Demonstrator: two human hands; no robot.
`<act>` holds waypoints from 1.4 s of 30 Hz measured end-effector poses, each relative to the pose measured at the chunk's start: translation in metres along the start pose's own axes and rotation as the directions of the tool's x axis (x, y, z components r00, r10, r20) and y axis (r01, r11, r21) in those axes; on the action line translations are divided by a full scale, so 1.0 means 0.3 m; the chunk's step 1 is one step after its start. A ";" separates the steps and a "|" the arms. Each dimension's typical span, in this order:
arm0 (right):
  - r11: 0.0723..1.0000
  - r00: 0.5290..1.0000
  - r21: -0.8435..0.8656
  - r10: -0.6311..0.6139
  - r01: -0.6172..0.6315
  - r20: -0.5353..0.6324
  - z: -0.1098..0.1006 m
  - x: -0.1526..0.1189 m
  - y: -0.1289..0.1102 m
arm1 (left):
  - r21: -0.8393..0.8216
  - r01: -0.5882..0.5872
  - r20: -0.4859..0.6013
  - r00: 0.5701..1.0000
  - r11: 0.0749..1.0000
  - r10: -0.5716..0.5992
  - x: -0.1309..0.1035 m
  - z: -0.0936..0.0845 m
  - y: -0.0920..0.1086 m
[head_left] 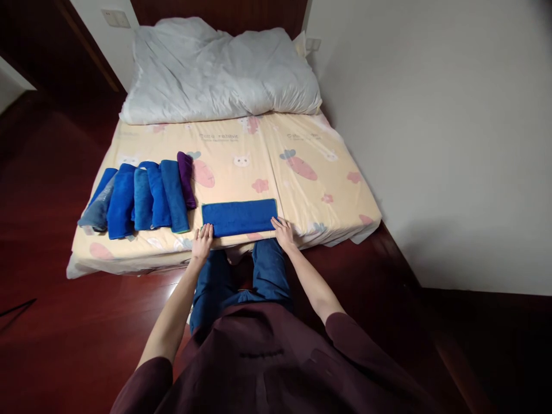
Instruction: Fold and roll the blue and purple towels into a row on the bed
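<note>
A blue towel (pixel 239 217) with a thin green edge lies folded into a long flat strip near the front edge of the bed. My left hand (pixel 202 241) is closed on its near left corner, fingers on top. At the strip's right end, my right hand (pixel 283 233) grips the edge near the corner. Left of the strip, several rolled or folded blue towels (pixel 121 198) lie side by side. A purple towel (pixel 186 179) ends that row, closest to the strip. The undersides of both hands are hidden.
The bed (pixel 241 178) has a yellow sheet with rabbit and carrot prints. A white quilt (pixel 224 75) is bunched at the headboard (pixel 233 14). A plain wall (pixel 431 144) stands to the right. Dark red flooring (pixel 86 328) surrounds the bed's front and left side.
</note>
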State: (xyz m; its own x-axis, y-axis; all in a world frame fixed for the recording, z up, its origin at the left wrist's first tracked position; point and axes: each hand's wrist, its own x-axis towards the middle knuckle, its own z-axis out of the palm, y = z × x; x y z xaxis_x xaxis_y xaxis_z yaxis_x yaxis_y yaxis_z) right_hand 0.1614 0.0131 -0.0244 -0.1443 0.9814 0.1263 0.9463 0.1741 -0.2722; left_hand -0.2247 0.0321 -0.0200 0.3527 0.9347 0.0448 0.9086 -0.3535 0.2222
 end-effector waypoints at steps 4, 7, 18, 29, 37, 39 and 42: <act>0.999 1.000 0.044 -0.020 0.021 -0.019 0.011 -0.088 0.002 | -0.024 -0.014 -0.009 1.000 1.000 0.014 -0.072 -0.001 0.015; 0.990 0.998 0.130 -0.055 0.059 -0.034 0.012 -0.148 0.022 | -0.064 -0.023 -0.022 1.000 0.998 0.021 -0.121 0.001 0.018; 0.847 0.982 0.531 0.067 0.036 -0.175 0.033 -0.098 0.089 | -0.503 0.053 -0.040 0.996 0.863 -0.085 -0.063 0.005 -0.110; 0.789 0.951 0.577 0.302 -0.210 -0.068 0.023 -0.065 0.095 | -0.563 0.211 -0.041 0.958 0.799 -0.282 -0.059 -0.018 -0.125; 0.757 0.940 0.600 0.341 -0.259 -0.026 0.010 -0.060 0.084 | -0.597 0.238 -0.063 0.938 0.766 -0.341 -0.046 -0.024 -0.121; 0.757 0.942 0.599 0.337 -0.262 -0.014 0.004 -0.058 0.084 | -0.605 0.245 -0.067 0.932 0.757 -0.355 -0.036 -0.021 -0.131; 0.755 0.943 0.600 0.333 -0.267 0.001 0.001 -0.050 0.087 | -0.606 0.272 -0.055 0.923 0.747 -0.381 -0.018 -0.017 -0.144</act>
State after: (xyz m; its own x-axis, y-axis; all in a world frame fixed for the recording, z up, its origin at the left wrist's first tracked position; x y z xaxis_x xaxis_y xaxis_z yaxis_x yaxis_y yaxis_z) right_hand 0.1881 0.0030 -0.0336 0.1786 0.9835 0.0279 0.5792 -0.0822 -0.8111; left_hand -0.2669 0.0424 -0.0248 -0.0330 0.9994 0.0103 0.6393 0.0132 0.7689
